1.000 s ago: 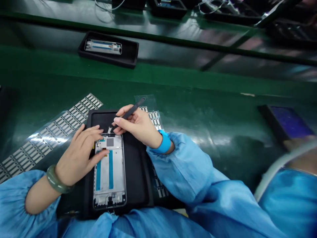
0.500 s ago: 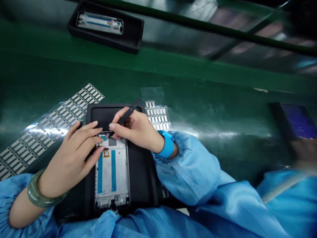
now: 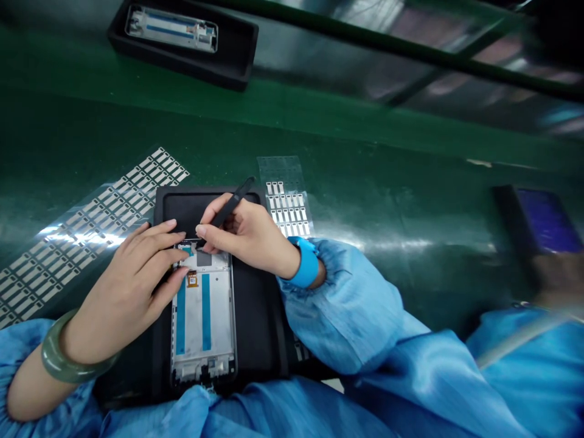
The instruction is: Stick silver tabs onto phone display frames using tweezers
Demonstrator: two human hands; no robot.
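A silver phone frame [image 3: 219, 316] with blue strips lies in a black tray [image 3: 258, 304] in front of me. My right hand [image 3: 249, 234] pinches black tweezers [image 3: 228, 207], their tip down at the top part of the frame. What the tip touches is too small to make out. At the upper left edge of the frame rest the fingertips of my left hand [image 3: 132, 277], fingers spread and nothing seen in them. Near the left thumb sits a small orange flex connector [image 3: 192, 279] on the frame.
Sheets of small white stickers lie left [image 3: 95, 225] and right [image 3: 287, 210] of the tray. Farther back, another black tray [image 3: 232, 58] holds a second phone frame [image 3: 173, 29]. At the right are a purple-topped dark block [image 3: 550, 219] and a co-worker's blue sleeve [image 3: 529, 359].
The whole view has shifted slightly, so everything sits a little farther left and up. Both hands keep nearly the same pose at the phone frame, the tweezers still in my right hand.
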